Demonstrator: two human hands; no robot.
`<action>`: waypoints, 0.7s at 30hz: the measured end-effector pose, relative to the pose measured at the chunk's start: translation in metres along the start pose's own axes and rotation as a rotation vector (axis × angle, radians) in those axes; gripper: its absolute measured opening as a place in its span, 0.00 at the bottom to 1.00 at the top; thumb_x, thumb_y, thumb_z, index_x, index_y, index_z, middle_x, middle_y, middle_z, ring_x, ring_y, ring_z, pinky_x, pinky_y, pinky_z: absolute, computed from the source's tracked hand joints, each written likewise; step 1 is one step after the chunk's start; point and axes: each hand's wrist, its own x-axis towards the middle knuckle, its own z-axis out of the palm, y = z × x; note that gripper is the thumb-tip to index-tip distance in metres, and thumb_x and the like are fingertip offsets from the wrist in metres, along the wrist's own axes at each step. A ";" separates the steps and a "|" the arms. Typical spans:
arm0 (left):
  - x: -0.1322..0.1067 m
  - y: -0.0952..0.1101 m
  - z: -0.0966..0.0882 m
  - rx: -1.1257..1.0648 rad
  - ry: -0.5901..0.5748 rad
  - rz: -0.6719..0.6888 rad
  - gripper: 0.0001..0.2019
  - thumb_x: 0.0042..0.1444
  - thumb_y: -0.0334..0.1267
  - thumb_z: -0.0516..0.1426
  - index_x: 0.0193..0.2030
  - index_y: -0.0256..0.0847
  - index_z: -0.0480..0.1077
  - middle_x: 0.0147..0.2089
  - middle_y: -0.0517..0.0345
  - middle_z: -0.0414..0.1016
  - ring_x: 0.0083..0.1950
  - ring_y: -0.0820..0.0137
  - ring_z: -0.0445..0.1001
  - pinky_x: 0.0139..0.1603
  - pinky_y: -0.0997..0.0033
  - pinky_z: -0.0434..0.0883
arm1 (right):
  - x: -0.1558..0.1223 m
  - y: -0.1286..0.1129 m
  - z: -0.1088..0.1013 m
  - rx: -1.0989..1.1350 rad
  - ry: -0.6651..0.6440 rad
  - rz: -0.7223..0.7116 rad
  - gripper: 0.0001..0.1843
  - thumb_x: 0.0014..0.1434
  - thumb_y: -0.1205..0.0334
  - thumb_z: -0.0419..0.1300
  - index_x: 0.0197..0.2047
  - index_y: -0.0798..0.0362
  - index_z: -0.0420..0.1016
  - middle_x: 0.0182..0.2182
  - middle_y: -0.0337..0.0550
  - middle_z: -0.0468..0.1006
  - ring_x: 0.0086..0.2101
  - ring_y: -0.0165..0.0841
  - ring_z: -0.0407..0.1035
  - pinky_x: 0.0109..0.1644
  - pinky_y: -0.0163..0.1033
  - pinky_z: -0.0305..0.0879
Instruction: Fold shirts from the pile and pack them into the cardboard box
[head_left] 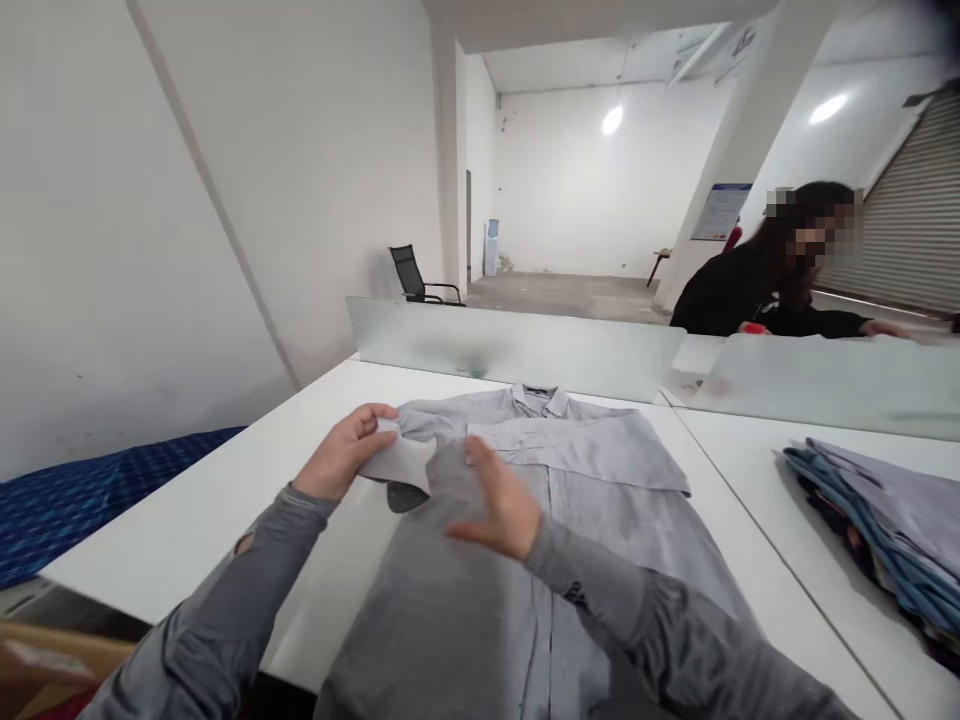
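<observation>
A grey button-up shirt (465,590) lies front up on the white table, its collar toward the frosted divider. One sleeve is folded across the chest, with its cuff near the middle. My left hand (346,450) pinches the cuff of the other sleeve and holds it raised above the table at the shirt's left side. Over the shirt front hovers my right hand (501,500), thumb and fingers spread, slightly blurred, with nothing in it. Its fingertips are near the folded sleeve's cuff; whether they touch it I cannot tell.
Folded clothes (885,530) are stacked on the right of the white table (187,545). A frosted divider (525,340) runs along the back edge. Beyond it a person in black (735,280) leans over another table. Blue patterned fabric (97,490) lies at the left.
</observation>
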 end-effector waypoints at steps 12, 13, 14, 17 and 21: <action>-0.026 -0.058 0.072 0.746 -0.056 0.603 0.07 0.64 0.38 0.49 0.44 0.43 0.66 0.43 0.53 0.73 0.46 0.66 0.73 0.49 0.65 0.70 | 0.141 0.004 -0.028 0.561 0.297 0.220 0.12 0.48 0.67 0.56 0.37 0.55 0.75 0.33 0.39 0.78 0.39 0.36 0.71 0.50 0.44 0.66; -0.014 -0.068 0.087 0.845 -0.232 0.626 0.09 0.64 0.39 0.49 0.48 0.43 0.67 0.51 0.50 0.72 0.55 0.65 0.70 0.56 0.64 0.67 | 0.145 0.011 -0.046 0.576 0.300 0.201 0.12 0.48 0.65 0.56 0.38 0.56 0.75 0.33 0.39 0.78 0.38 0.35 0.71 0.49 0.44 0.67; 0.001 -0.077 0.101 0.940 -0.319 0.622 0.12 0.64 0.40 0.50 0.51 0.41 0.67 0.57 0.48 0.70 0.61 0.64 0.65 0.61 0.63 0.64 | 0.145 0.018 -0.065 0.584 0.307 0.173 0.13 0.49 0.63 0.57 0.39 0.56 0.75 0.33 0.39 0.77 0.37 0.34 0.71 0.48 0.43 0.67; 0.056 -0.098 0.125 1.192 -0.300 0.452 0.17 0.66 0.43 0.49 0.56 0.39 0.66 0.63 0.45 0.65 0.66 0.62 0.60 0.64 0.61 0.61 | 0.118 0.053 -0.128 0.434 0.371 0.089 0.16 0.50 0.59 0.61 0.43 0.55 0.76 0.37 0.41 0.78 0.38 0.34 0.71 0.47 0.42 0.67; 0.099 -0.121 0.112 1.274 -0.229 0.317 0.19 0.65 0.45 0.49 0.55 0.35 0.67 0.53 0.40 0.73 0.54 0.56 0.72 0.54 0.55 0.67 | 0.036 0.135 -0.192 -0.187 0.483 0.436 0.13 0.55 0.60 0.59 0.43 0.53 0.78 0.41 0.49 0.80 0.42 0.36 0.73 0.48 0.41 0.67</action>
